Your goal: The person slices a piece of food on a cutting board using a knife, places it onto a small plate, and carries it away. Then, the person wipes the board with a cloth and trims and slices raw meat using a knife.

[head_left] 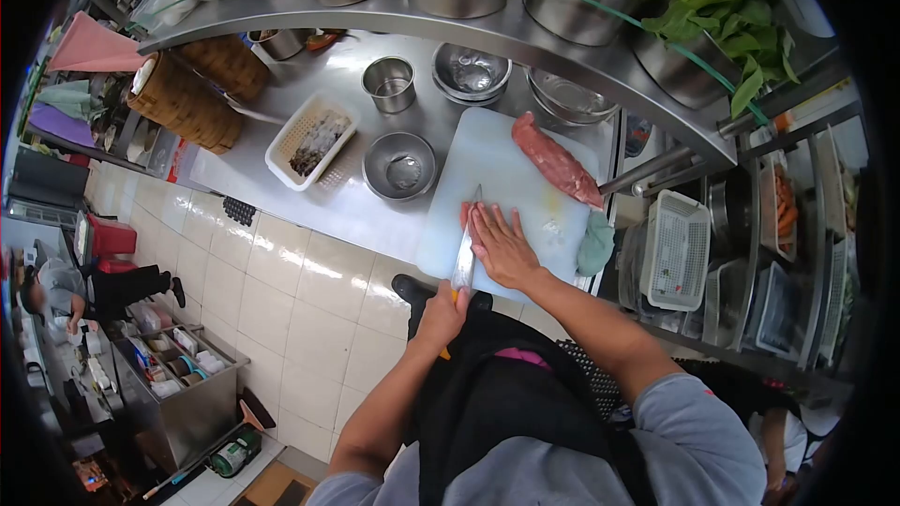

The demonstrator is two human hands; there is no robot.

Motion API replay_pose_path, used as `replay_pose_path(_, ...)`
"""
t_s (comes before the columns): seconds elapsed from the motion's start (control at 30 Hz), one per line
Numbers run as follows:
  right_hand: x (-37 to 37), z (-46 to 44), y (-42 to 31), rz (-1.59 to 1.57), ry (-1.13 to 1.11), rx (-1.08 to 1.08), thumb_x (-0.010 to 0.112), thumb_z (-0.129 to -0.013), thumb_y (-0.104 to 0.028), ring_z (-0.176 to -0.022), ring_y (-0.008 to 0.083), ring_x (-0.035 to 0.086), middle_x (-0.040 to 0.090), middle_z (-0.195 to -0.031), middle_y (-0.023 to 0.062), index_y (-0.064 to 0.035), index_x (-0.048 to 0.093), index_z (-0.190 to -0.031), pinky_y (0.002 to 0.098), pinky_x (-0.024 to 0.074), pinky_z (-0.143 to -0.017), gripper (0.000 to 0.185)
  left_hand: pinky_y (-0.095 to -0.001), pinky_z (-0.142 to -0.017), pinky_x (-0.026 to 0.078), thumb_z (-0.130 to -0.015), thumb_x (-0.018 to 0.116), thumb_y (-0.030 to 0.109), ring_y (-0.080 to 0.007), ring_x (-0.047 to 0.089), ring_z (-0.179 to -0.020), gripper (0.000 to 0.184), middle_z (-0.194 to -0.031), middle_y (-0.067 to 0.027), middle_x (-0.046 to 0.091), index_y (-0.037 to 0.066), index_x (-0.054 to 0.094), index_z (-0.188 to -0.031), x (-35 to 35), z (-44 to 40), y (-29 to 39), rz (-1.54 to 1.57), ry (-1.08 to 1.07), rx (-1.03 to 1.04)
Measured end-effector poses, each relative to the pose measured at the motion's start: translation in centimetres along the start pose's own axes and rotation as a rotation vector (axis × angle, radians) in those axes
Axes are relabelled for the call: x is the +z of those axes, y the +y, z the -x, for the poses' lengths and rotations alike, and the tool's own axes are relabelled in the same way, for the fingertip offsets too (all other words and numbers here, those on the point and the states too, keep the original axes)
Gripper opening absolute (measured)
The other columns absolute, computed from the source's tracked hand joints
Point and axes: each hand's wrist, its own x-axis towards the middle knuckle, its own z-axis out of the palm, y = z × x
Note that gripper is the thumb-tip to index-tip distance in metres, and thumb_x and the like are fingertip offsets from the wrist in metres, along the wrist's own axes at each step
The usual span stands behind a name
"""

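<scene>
My left hand is closed around the orange handle of a kitchen knife, whose blade points away from me along the near left part of the white cutting board. Right beside the blade, my right hand lies palm down with its fingers stretched out. Something pinkish shows at the left edge of those fingers; I cannot tell whether it is meat or a fingertip. A long piece of raw red meat rests at the board's far right. At the right edge sits a bunched green cloth.
Left of the board are a steel bowl, a steel pot and a white basket of food. Stacked bowls stand behind. An overhead shelf carries vegetable containers. Shelves with a white crate are on the right. Another person is at far left.
</scene>
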Motion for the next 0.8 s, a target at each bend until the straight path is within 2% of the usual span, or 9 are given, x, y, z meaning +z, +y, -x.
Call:
replay_pose_path(0.13,-0.2,0.3,-0.1,0.001,-0.024,-0.003,0.035,-0.112,-0.041,-0.163,0.0379,0.016,0.017,-0.178,0.0151,-0.0023,0.017,-0.169,0.0649,0.0019,-0.13,0.072,-0.0658,-0.076,0.054,-0.108,0.057,0.035,-0.0602,0.066,-0.089,0.037,-0.091,-0.0403,0.068,-0.002,0.048,-0.111,0.1,1.0,-0.4,0.018,-0.006,0.026)
replay_pose_path(0.33,0.0,0.4,-0.3,0.038,-0.007,-0.009,0.035,-0.112,-0.041,-0.163,0.0385,0.017,0.018,-0.177,0.0146,-0.0036,0.018,-0.17,0.0664,0.0023,-0.129,0.071,-0.0655,-0.075,0.054,-0.108,0.057,0.035,-0.0611,0.066,-0.089,0.037,-0.092,-0.0401,0.069,-0.001,0.048,-0.11,-0.6,3.7,-2.0,0.079,-0.12,-0.097)
replay_pose_path(0.5,0.3,0.0,-0.3,-0.018,0.052,0.03,0.038,-0.111,-0.041,-0.163,0.0383,0.019,0.022,-0.177,0.0138,-0.0061,0.021,-0.17,0.0658,0.0043,-0.129,0.07,-0.0623,-0.073,0.058,-0.107,0.059,0.037,-0.0536,0.071,-0.082,0.036,-0.09,-0.0331,0.072,0.002,0.052,-0.111,-2.5,6.5,-4.7,-0.091,-0.096,-0.007)
replay_pose_path(0.57,0.2,-0.3,-0.7,-0.024,0.227,0.054,0.054,-0.104,-0.033,-0.155,0.0392,0.035,0.04,-0.168,0.0144,-0.0091,0.044,-0.161,0.0656,0.0192,-0.126,0.062,-0.062,-0.071,0.058,-0.107,0.059,0.037,-0.0523,0.072,-0.081,0.034,-0.086,-0.0306,0.073,0.004,0.052,-0.11,-4.9,6.6,-4.4,-0.213,-0.076,0.02)
replay_pose_path(0.6,0.1,-0.6,-0.7,-0.026,0.229,0.052,0.054,-0.104,-0.033,-0.155,0.0392,0.035,0.04,-0.168,0.0144,-0.0091,0.044,-0.161,0.0656,0.0192,-0.126,0.062,-0.0616,-0.07,0.058,-0.106,0.06,0.037,-0.0511,0.072,-0.08,0.032,-0.082,-0.0281,0.073,0.006,0.053,-0.109,-5.6,6.7,-4.2,-0.331,-0.062,0.041)
replay_pose_path(0.67,-0.3,-1.9,-0.4,-0.269,0.431,0.084,0.068,-0.09,-0.018,-0.135,0.0366,0.054,0.062,-0.143,0.0118,-0.012,0.068,-0.133,0.0621,0.0367,-0.114,0.043,-0.0598,-0.067,0.058,-0.106,0.06,0.038,-0.0481,0.073,-0.076,0.031,-0.078,-0.0248,0.072,0.008,0.053,-0.108,-5.6,6.1,-4.7,-0.431,-0.024,0.072)
replay_pose_path(0.7,-0.6,-2.4,-0.2,-0.269,0.433,0.086,0.068,-0.09,-0.018,-0.135,0.0366,0.054,0.062,-0.143,0.0118,-0.012,0.068,-0.133,0.0621,0.0367,-0.114,0.043,-0.058,-0.064,0.058,-0.105,0.061,0.039,-0.0451,0.073,-0.072,0.029,-0.074,-0.0215,0.072,0.01,0.054,-0.108,-5.6,5.6,-4.9,-0.529,0.015,0.109)
replay_pose_path(0.77,-0.8,-3.2,1.3,-0.319,0.362,0.142,0.071,-0.079,-0.007,-0.114,0.033,0.062,0.068,-0.116,0.0093,-0.0124,0.073,-0.108,0.0548,0.045,-0.101,0.029,-0.0577,-0.062,0.058,-0.105,0.061,0.039,-0.0446,0.073,-0.069,0.029,-0.072,-0.0205,0.071,0.01,0.055,-0.106,-6.7,5.1,-3.7,-0.561,0.03,0.139)
replay_pose_path(0.8,-1.0,-3.7,2.5,-0.314,0.364,0.146,0.071,-0.079,-0.007,-0.114,0.033,0.062,0.068,-0.116,0.0093,-0.0124,0.073,-0.108,0.0548,0.045,-0.101,0.029,-0.0573,-0.06,0.057,-0.105,0.06,0.04,-0.044,0.072,-0.067,0.029,-0.07,-0.0196,0.071,0.011,0.055,-0.104,-7.2,4.8,-3.2,-0.587,0.049,0.162)
